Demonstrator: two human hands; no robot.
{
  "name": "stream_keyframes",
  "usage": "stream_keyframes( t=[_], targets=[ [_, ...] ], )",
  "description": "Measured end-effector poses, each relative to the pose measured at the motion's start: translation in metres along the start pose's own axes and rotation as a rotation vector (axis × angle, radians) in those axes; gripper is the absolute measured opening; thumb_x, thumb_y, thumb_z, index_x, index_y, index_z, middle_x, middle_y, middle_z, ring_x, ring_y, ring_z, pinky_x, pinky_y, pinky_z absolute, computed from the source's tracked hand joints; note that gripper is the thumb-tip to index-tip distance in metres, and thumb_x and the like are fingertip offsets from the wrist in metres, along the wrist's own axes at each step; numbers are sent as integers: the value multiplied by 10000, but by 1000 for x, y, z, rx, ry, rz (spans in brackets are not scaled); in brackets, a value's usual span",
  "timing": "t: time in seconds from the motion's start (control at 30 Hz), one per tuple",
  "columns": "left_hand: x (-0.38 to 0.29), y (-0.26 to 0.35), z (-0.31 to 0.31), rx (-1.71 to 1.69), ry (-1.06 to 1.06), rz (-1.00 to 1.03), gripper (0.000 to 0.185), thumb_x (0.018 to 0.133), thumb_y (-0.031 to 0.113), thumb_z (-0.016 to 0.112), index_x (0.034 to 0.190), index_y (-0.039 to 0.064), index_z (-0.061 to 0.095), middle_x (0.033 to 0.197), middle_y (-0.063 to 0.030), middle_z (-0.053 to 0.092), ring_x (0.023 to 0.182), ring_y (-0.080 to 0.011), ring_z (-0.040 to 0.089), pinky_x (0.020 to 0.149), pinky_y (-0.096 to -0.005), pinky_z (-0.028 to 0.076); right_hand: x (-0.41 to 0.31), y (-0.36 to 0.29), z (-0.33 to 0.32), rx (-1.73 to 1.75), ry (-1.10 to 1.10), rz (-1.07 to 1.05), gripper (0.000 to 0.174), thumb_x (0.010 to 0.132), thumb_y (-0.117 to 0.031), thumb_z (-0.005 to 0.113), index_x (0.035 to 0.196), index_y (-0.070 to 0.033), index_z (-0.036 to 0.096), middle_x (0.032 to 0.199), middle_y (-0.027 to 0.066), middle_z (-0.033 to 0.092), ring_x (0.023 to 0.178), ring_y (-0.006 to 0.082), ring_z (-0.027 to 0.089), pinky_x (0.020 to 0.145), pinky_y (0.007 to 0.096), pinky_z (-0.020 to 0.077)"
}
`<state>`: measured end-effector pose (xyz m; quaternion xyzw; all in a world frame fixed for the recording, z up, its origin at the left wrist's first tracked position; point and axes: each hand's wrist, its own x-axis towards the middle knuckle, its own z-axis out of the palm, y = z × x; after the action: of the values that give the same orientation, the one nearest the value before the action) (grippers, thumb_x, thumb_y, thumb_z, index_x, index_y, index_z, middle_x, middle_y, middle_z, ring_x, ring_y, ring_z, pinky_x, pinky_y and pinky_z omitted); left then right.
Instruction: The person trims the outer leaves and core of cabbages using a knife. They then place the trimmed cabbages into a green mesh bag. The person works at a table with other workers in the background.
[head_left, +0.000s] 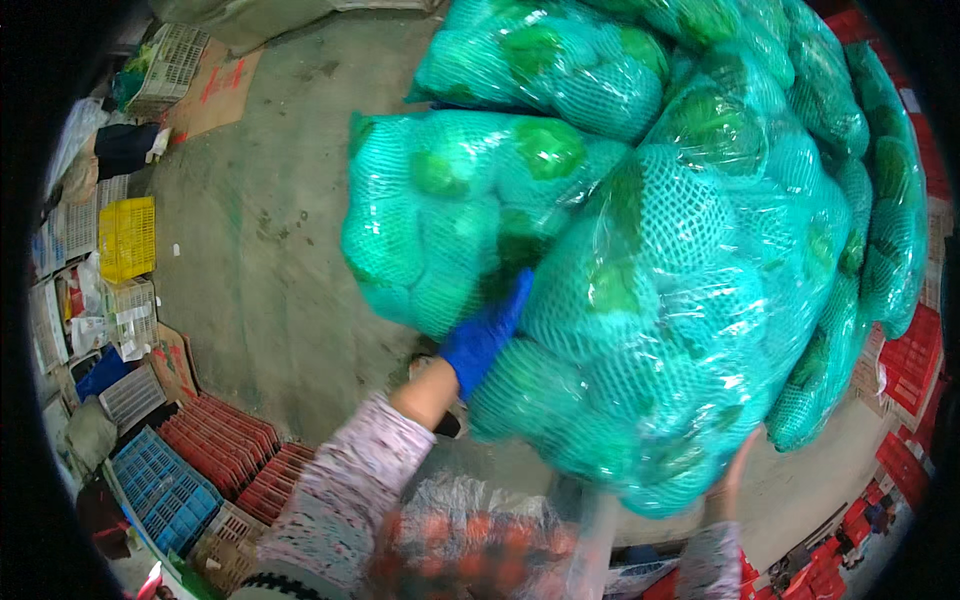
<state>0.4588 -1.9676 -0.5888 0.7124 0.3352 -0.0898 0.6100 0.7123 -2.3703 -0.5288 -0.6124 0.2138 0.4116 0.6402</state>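
A large teal mesh sack (637, 315), wrapped in clear plastic and bulging with round green produce, fills the space before me. My left hand (484, 337), in a blue glove, grips its left side with the thumb side up. Against the lower right side lies my right hand (739, 465), bare at the visible part; its fingers are mostly hidden behind the sack. Another sack (450, 202) of the same kind touches the left hand's side of the big one, and a further sack (540, 60) lies beyond it.
More filled sacks (892, 187) lean at the right. Stacked red crates (217, 435), a blue crate (165, 480) and a yellow crate (127, 238) line the left side. Concrete floor (262, 225) spreads between them and the sacks. Red crates (911, 360) stand along the right edge.
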Motion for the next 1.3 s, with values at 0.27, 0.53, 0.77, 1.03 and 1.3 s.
stream_keyframes(
  t=[0.27, 0.53, 0.77, 1.03, 1.3],
  targets=[
    [-68, 44, -236, 189, 137, -312, 591, 995, 507, 396, 1322, 36, 538, 1187, -241, 611, 1040, -323, 610, 946, -401, 445, -60, 217, 226, 347, -84, 191, 855, 896, -768, 267, 1498, -162, 275, 1502, 55, 340, 1331, 296, 372, 1105, 463, 338],
    [-175, -147, -129, -485, 529, -887, 762, 944, 645, 405, 1310, -8, 549, 1120, -172, 650, 1024, -258, 594, 931, -341, 446, -52, 212, 180, -126, 51, 332, 845, 915, -743, 266, 1528, -165, 206, 1538, 54, 300, 1362, 275, 345, 1127, 442, 300],
    [-162, -200, 75, -1544, 777, -387, 569, 1016, 460, 407, 1436, 77, 423, 1381, -90, 520, 1214, -277, 503, 1054, -381, 392, 62, 77, 95, -618, -204, 20, 819, 968, -661, 275, 1525, -67, 184, 1527, 121, 306, 1360, 278, 345, 1130, 416, 300],
    [-95, -119, 141, -1868, 742, -259, 532, 1020, 444, 373, 1442, 123, 408, 1457, -124, 435, 1296, -325, 437, 1088, -503, 354, 130, -72, 247, -997, -392, -154, 883, 957, -679, 303, 1469, 41, 304, 1472, 156, 400, 1311, 248, 431, 1109, 352, 327],
    [-72, -203, 172, -1518, 528, -305, 604, 994, 524, 404, 1424, 100, 425, 1374, -133, 524, 1185, -293, 541, 1026, -457, 439, 211, -76, 215, -753, -385, 218, 868, 928, -713, 321, 1514, -75, 265, 1504, 111, 375, 1324, 257, 427, 1109, 409, 344]
  ],
)
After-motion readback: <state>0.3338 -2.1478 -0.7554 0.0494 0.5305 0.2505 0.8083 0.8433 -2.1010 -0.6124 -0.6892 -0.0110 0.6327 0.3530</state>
